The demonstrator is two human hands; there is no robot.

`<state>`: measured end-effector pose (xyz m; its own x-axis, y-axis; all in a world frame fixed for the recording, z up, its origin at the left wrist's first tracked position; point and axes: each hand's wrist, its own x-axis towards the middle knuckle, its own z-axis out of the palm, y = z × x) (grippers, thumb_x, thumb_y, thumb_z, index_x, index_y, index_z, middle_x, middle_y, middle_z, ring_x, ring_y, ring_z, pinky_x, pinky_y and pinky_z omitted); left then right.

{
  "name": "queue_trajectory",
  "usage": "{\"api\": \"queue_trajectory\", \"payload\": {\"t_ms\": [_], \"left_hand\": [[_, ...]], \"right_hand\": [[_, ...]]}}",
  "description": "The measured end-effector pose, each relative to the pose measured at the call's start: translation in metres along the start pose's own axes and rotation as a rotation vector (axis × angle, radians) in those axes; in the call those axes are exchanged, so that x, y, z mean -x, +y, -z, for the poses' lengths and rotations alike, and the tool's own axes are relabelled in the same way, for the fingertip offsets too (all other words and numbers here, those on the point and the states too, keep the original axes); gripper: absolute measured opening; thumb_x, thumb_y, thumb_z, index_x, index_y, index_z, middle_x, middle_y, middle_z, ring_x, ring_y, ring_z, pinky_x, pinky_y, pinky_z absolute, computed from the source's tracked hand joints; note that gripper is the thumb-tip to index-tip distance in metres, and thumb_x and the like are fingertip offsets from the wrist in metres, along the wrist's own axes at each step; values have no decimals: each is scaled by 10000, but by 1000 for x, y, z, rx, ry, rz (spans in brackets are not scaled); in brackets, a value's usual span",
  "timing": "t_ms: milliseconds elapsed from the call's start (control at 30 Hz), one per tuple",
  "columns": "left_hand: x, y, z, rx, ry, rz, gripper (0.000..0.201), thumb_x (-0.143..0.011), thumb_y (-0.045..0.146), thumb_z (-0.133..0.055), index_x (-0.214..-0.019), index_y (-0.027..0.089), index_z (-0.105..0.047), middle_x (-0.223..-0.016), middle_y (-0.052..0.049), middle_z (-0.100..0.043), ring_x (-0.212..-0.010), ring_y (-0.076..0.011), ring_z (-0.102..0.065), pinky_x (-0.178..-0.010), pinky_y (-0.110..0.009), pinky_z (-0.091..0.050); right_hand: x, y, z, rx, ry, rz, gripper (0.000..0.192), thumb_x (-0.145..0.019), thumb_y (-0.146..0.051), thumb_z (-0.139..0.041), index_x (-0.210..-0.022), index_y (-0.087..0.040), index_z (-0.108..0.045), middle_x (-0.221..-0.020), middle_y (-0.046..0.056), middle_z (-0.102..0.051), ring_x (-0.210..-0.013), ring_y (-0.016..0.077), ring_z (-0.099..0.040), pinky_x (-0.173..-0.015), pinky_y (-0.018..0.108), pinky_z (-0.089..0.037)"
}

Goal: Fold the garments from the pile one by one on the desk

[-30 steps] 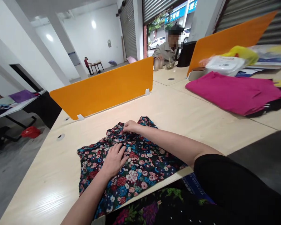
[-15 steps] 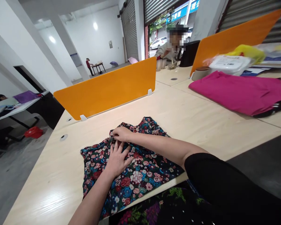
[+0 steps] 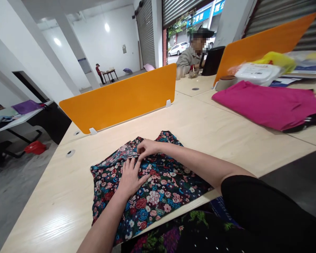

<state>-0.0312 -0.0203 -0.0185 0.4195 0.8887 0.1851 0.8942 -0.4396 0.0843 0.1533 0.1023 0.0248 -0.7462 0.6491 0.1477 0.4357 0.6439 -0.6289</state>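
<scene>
A dark garment [image 3: 158,196] printed with many-coloured flowers lies spread on the pale wooden table [image 3: 52,189], near its front edge. My left hand [image 3: 131,178] rests on the cloth with its fingers stretched out and slightly spread. Just beyond its fingertips, my right hand [image 3: 146,147] reaches across from the right, thumb and fingers pinched at a folded edge of the floral garment. Part of that edge is hidden under the right hand.
An orange divider [image 3: 121,100] stands behind the garment. To the right lie folded magenta cloth [image 3: 265,103], a white plastic box [image 3: 259,73] and a round brown-lidded container [image 3: 225,83]. A person [image 3: 191,58] sits across the table beside a black screen [image 3: 213,60].
My right hand has shifted to the right along the garment's edge, and cloth it covered now lies flatter and in view. My left hand stays nearly in place, its fingers closer together.
</scene>
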Motion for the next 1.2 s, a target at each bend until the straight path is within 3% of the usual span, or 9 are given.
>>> {"api": "queue_trajectory", "payload": {"t_ms": [67,300,467,533,667,733,933,1067,1200], "left_hand": [[0,0,0,-2,-8,16,761,-855,669,-376,-1458,208,-329,-1515,-139,-316,-1405,-363,-207,-1111,-568,-237],[0,-3,-1,-13,30,-38,714,-875,607,-414,-1477,248,-279,-1569,-81,-209,-1428,-329,-159,-1121,-556,-239],[-2,-3,-1,-28,21,-12,709,-878,614,-397,-1466,226,-314,-1559,-100,-232,-1416,-353,-187,-1110,-562,-255],[-2,-4,-2,-44,23,-13,703,-878,614,-397,-1462,230,-324,-1557,-103,-239,-1408,-356,-211,-1106,-562,-263],[-2,-5,-6,-81,34,-26,694,-885,604,-389,-1465,228,-317,-1550,-99,-259,-1400,-351,-235,-1107,-545,-267],[-2,-6,-8,-110,46,-32,684,-888,603,-382,-1460,231,-328,-1531,-102,-303,-1394,-352,-248,-1103,-543,-272],[-2,-3,-4,-189,48,-63,667,-888,612,-362,-1334,137,-503,-1375,-173,-485,-1332,-363,-342,-1092,-538,-290],[-2,-1,-3,-188,60,-69,622,-888,610,-366,-1265,154,-559,-1307,-148,-537,-1315,-359,-362,-1090,-538,-293],[-3,-3,-6,-195,42,-44,641,-883,622,-363,-1321,181,-519,-1345,-138,-515,-1320,-368,-361,-1083,-535,-299]], "right_hand": [[6,3,-5,26,-10,17,78,-691,-230,-696,-711,-164,-660,-642,-23,-610,-647,126,-537,-605,213,-367],[-21,22,-1,-261,446,-241,118,-798,-189,-491,-816,-162,-604,-684,-35,-584,-661,120,-514,-632,216,-393],[-31,34,3,-183,505,-351,68,-724,-184,-590,-659,-164,-579,-677,-13,-579,-700,134,-502,-658,237,-374],[-26,37,5,-222,417,-347,100,-709,-226,-632,-643,-165,-588,-652,-19,-585,-678,130,-510,-648,237,-378],[-12,35,18,-377,-53,-228,185,-630,-305,-716,-656,-162,-602,-591,-52,-567,-617,116,-505,-599,228,-366],[-2,24,22,-331,-174,-143,196,-645,-305,-699,-624,-161,-568,-553,-66,-520,-588,106,-474,-574,224,-344],[51,-34,0,241,-247,149,198,-761,-263,-621,-927,-163,-658,-883,36,-670,-826,187,-582,-709,279,-380],[82,-49,-3,504,-176,53,358,-796,-235,-617,-1152,-193,-619,-1087,103,-673,-998,245,-586,-823,357,-362],[80,-32,14,483,-159,-126,326,-854,-369,-587,-1119,-189,-648,-1045,97,-695,-971,250,-611,-791,324,-378]]}}
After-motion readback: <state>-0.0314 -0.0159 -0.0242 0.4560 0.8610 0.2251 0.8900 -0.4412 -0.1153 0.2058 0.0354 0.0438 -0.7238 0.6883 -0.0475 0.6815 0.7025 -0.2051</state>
